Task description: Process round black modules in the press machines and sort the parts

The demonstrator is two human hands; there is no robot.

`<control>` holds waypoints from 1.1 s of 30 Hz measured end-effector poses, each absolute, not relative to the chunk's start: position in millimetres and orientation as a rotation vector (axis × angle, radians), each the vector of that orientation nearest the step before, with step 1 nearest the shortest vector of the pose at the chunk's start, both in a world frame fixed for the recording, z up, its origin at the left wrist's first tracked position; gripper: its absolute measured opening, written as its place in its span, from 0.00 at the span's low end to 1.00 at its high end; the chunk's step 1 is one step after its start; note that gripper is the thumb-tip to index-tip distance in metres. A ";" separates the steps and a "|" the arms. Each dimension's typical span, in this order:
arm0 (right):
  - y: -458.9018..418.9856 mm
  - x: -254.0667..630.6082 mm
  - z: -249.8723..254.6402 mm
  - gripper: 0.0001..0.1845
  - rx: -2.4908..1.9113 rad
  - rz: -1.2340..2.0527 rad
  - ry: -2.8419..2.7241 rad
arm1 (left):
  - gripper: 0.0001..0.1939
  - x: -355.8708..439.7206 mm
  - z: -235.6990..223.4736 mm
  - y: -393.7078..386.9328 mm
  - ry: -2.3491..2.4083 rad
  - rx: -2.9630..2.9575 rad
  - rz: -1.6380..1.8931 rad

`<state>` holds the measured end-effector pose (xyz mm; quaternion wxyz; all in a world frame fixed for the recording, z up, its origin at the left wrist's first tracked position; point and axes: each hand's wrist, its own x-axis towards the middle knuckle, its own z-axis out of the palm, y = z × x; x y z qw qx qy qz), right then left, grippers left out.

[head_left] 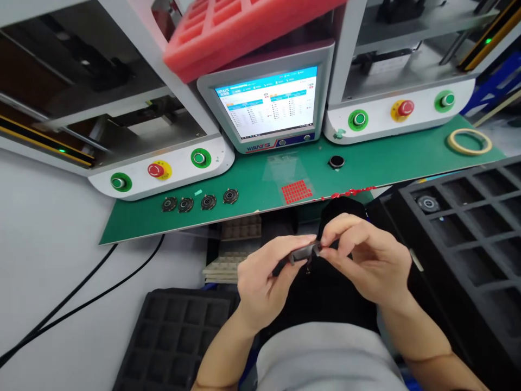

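My left hand (266,279) is closed around a small dark smartwatch case (304,252), held tilted in front of my body below the bench edge. The thumb and forefinger of my right hand (362,258) pinch at the right end of that case. Whether a separate small part sits between those fingertips is too small to tell. On the green bench top beyond lie several round dark watch cases with lugs (208,202), in a row at the left. A single round watch case with a black face (336,162) lies farther right.
Behind the bench stand a monitor (268,103) topped by a pink foam tray (228,38), and two machines with buttons. A red sticker sheet (297,191) and a tape roll (469,142) lie on the bench (252,174). Black foam trays (459,239) flank me.
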<state>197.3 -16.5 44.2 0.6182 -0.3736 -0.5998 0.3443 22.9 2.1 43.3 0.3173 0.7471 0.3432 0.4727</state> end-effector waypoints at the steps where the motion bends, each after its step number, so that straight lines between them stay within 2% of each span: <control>1: -16.8 200.6 45.9 0.13 -0.843 0.820 -1.411 | 0.17 22.2 43.9 0.9 0.884 1.979 1.245; 10: -16.7 205.8 44.5 0.15 -0.770 0.821 -1.360 | 0.17 24.0 45.9 -0.6 0.801 2.010 1.237; 16: -20.7 201.5 39.8 0.15 -0.808 0.624 -1.323 | 0.17 25.4 45.6 2.4 0.800 2.028 1.250; 22: -23.4 203.4 43.4 0.15 -0.860 0.606 -1.355 | 0.18 27.2 47.2 1.2 0.808 2.031 1.239; 28: -33.4 203.2 55.0 0.17 -0.953 0.454 -1.476 | 0.16 35.1 44.7 -2.1 1.042 1.956 1.291; 30: -38.3 201.0 55.6 0.18 -0.934 0.486 -1.505 | 0.13 40.2 40.6 2.3 1.193 1.801 1.417; 33: -43.1 192.0 50.8 0.17 -0.889 0.718 -1.443 | 0.11 48.6 33.7 11.7 1.290 1.593 1.586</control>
